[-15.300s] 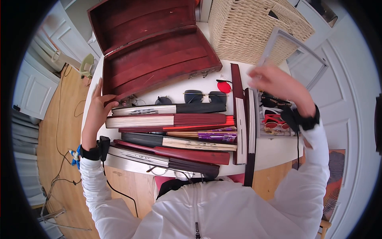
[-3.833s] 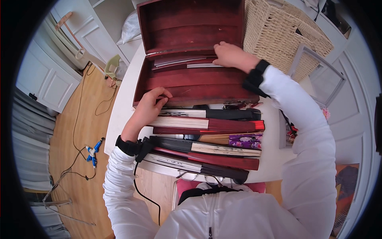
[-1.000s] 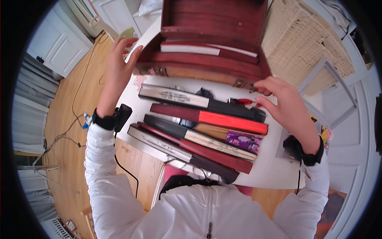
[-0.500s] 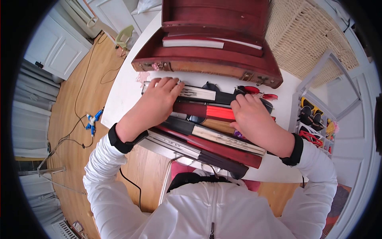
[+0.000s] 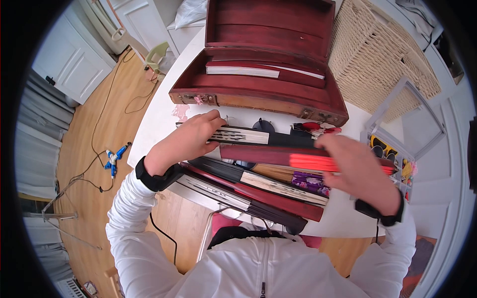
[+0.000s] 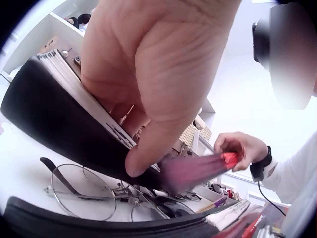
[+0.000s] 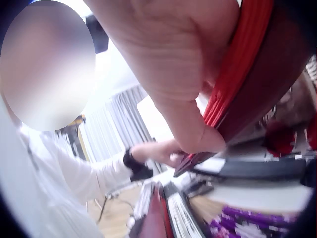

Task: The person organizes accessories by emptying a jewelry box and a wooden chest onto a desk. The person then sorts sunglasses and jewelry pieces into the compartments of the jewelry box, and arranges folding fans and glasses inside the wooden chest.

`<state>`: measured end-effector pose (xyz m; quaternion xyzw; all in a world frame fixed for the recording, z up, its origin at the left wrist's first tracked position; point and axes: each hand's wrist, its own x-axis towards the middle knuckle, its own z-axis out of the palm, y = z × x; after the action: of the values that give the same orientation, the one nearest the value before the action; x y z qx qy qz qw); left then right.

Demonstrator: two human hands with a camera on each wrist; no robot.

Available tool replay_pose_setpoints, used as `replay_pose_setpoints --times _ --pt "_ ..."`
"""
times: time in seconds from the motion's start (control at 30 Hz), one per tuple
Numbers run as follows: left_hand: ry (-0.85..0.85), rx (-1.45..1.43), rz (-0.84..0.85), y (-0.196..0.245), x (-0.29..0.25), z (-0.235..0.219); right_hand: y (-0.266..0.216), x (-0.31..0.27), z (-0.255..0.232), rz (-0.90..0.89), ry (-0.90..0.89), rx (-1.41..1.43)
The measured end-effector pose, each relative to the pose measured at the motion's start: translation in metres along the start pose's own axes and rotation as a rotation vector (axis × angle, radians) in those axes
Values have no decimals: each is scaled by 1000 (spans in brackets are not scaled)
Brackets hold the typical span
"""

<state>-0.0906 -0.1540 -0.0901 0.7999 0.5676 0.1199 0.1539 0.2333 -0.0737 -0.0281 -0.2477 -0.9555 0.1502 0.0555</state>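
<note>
My left hand [image 5: 186, 139] holds a closed black folding fan [image 5: 290, 140] near its pale-leaf end. In the left wrist view the thumb presses the black fan's guard [image 6: 74, 129]. My right hand [image 5: 360, 166] grips a dark red folding fan [image 5: 258, 153] by its bright red leaf, and this fan is raised and slanting in the wrist views. Nearer the body lie a fan with a purple flowered leaf [image 5: 310, 183] and several more black and red fans. The dark red wooden chest [image 5: 263, 103] stands with its lid up; closed fans with white leaves [image 5: 243, 72] lie along its back wall.
Red-lensed sunglasses [image 5: 315, 128] and dark round glasses [image 5: 263, 125] lie between chest and fans. A compartment box [image 5: 387, 144] with eyewear and a raised clear lid is at right. A wicker basket [image 5: 382, 59] stands behind. Wire eyeglasses [image 6: 84, 193] rest among the fans.
Both hands have come from the chest's sides down to the fans. My right hand has lifted the red-leafed fan and drawn it rightward, while my left has taken hold of the black fan.
</note>
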Motion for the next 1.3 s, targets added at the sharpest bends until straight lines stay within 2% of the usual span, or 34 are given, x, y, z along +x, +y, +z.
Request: replay_pose_setpoints --times 0.1,0.17,0.23,0.3,0.37,0.5,0.53,0.57,0.67,0.7,0.77,0.83,0.93,0.97,1.0,1.03,1.07,1.13,1.17,1.2,1.23,1.3 --pt "62 83 18 10 -10 -8 10 0 -48 66 138 40" --pt "63 87 -17 18 -15 -12 36 29 -57 -70 373 -18" --pt "59 108 -41 27 -17 -18 48 74 -59 -112 309 9" --pt "116 161 -92 40 -23 -23 68 123 -41 -195 268 -47" --pt "159 193 -105 49 -30 -29 76 169 -26 -168 37 -69" --pt "276 290 -73 58 -48 -47 84 216 10 -93 -167 -84" --pt "276 312 -76 60 -51 -51 93 223 21 -150 -143 -97" --pt "280 325 -59 61 -54 -56 96 227 25 -90 -176 -73" --pt "280 328 -161 66 -61 -70 101 233 29 -15 -200 -111" --pt "280 333 -148 67 -60 -78 105 237 32 13 -205 -188" --pt "382 372 -224 69 -61 -91 110 235 29 45 -208 -264" --pt "421 357 -192 64 -49 -103 108 225 23 87 -314 -278" --pt "416 421 -81 50 -14 -123 117 228 1 112 -367 -272" --pt "406 434 -35 42 1 -127 126 228 -11 105 -307 -227" --pt "372 403 3 33 19 -129 132 218 -28 41 -126 -169" --pt "338 373 42 21 36 -130 140 214 -43 66 -88 -110" --pt "295 353 72 8 54 -128 138 208 -62 219 -167 -4" --pt "253 329 115 -15 85 -118 143 189 -88 297 -141 97" --pt "174 295 85 -24 99 -111 142 180 -96 322 -124 166" --pt "97 260 54 -29 112 -103 137 171 -97 329 -123 159" --pt "101 255 60 -35 123 -94 130 162 -94 309 -193 201" --pt "-58 165 -51 -44 140 -76 115 150 -77 262 -313 202"
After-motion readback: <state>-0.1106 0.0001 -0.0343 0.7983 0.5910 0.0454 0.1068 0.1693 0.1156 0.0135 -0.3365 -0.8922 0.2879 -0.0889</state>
